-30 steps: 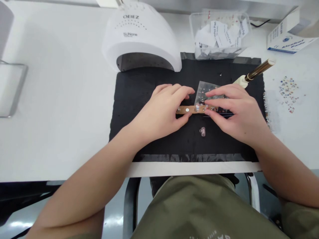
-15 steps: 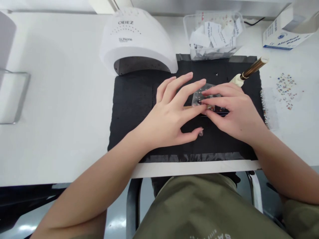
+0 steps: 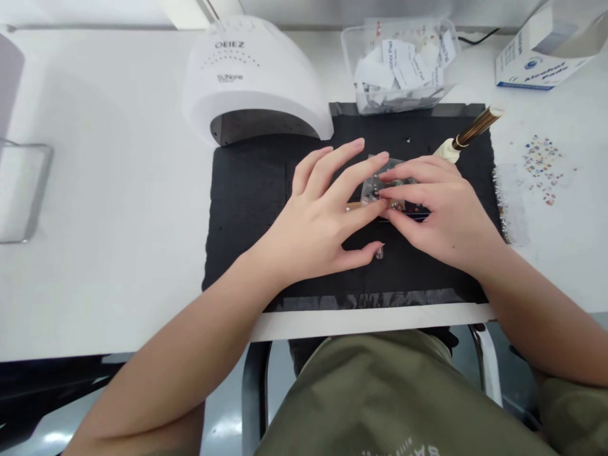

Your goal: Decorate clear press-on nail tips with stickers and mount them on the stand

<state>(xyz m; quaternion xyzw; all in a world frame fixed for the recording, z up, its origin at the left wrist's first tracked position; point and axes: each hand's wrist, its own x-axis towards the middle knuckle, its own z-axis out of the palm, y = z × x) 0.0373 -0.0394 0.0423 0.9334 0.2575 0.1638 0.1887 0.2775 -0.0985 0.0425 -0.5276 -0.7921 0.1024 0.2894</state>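
My left hand (image 3: 316, 225) is held over the black mat (image 3: 247, 215) with its fingers spread, its index fingertip meeting the fingertips of my right hand (image 3: 437, 206). By the left thumb tip is a small clear piece (image 3: 379, 253), shaped like a nail tip; whether they touch I cannot tell. The right thumb and forefinger are pinched together at the left index fingertip, and anything between them is hidden. Under the fingers lies a clear plastic packet (image 3: 369, 185) with small gems. A thin tan stick (image 3: 354, 206) shows partly beneath the left index finger.
A white nail lamp (image 3: 256, 69) stands behind the mat. To its right are a clear tub (image 3: 351, 63) of alcohol pad sachets and an alcohol pads box (image 3: 536, 66). A brown-handled brush (image 3: 475, 130) slants beside my right hand. Loose gems (image 3: 541, 161) are scattered at the right.
The whole view has shifted slightly, so things appear a little further left. Both hands keep nearly the same pose and contact.
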